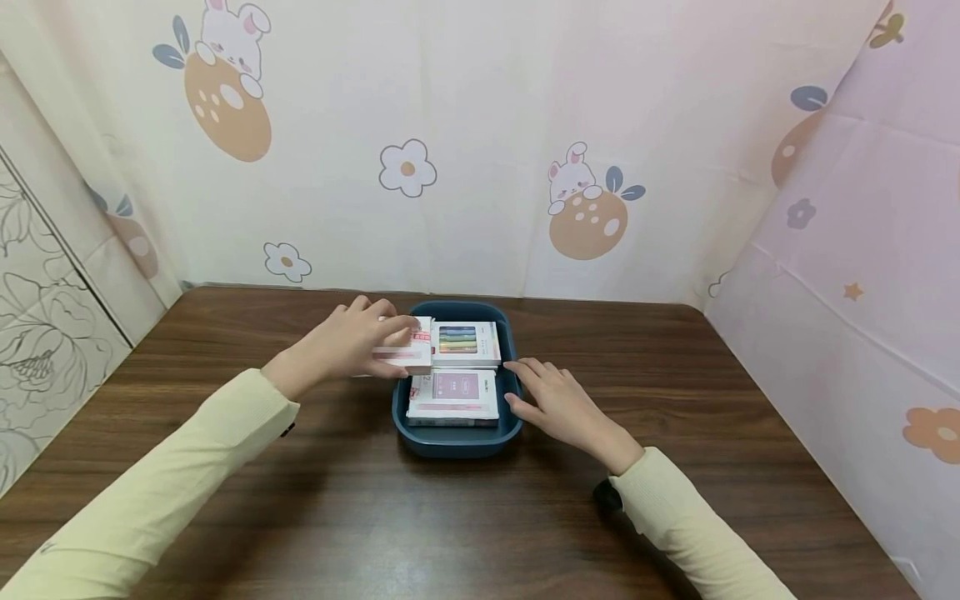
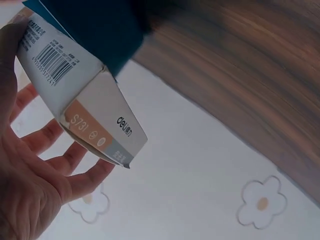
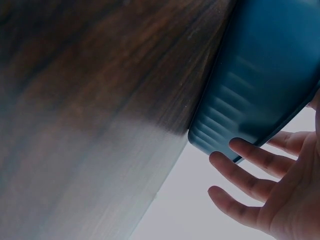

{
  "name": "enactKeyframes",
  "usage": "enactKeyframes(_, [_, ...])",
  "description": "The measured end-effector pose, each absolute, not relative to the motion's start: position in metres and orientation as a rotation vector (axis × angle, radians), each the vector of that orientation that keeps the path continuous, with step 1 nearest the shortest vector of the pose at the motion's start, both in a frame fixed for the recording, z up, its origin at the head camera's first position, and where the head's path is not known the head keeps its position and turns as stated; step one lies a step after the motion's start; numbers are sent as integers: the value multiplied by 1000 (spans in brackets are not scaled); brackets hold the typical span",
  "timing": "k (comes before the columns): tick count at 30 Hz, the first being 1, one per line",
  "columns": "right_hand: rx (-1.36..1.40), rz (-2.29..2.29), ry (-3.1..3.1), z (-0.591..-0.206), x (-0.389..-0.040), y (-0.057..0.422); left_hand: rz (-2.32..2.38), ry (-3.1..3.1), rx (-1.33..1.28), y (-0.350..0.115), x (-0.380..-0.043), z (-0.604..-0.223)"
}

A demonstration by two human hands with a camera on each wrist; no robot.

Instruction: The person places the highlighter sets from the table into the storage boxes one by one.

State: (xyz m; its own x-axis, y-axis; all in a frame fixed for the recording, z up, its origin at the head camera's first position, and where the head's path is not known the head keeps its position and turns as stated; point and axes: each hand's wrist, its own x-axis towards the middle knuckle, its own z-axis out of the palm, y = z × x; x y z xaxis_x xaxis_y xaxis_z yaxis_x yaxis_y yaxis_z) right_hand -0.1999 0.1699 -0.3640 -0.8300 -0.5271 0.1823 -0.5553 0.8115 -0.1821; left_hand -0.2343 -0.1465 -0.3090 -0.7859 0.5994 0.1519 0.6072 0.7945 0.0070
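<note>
Head view first. What has the left hand (image 1: 352, 340) got?

— It grips a white box (image 1: 408, 348) with pink print, thumb on the near side and fingers curled over the far edge. The box hangs over the left rim of the blue tray (image 1: 457, 440), at its back corner.

— And from the left wrist camera?

— Same box (image 2: 80, 95) seen from below: a barcode on one face, an orange patch and grey lettering on the end flap. The fingers (image 2: 75, 155) reach up along its underside, and the blue tray (image 2: 95, 30) sits just behind it.

— What's in the tray?

— Two more boxes. One at the back shows a row of coloured sticks (image 1: 459, 340) through its window; the front one has a pink label (image 1: 454, 396). They lie flat, touching each other.

— The right hand (image 1: 558, 404)?

— Flat and relaxed, holding nothing. Its fingers are straight and lie against the tray's right wall. The right wrist camera shows those fingers (image 3: 255, 160) spread, with the tips at the ribbed blue side (image 3: 260, 95).

— Where does all this sit?

— On a dark wood-grain desk (image 1: 225, 500), the tray near its middle. Cloth with rabbits and flowers (image 1: 408, 167) hangs behind and to the sides.
</note>
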Motion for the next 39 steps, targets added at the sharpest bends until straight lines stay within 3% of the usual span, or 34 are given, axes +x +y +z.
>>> enactKeyframes(20, [866, 347, -2882, -363, -200, 169, -5, -2792, -1058, -88, -229, -309])
enactKeyframes(39, [876, 360, -2886, -363, -200, 170, 37, -2783, -1105, -64, -226, -323])
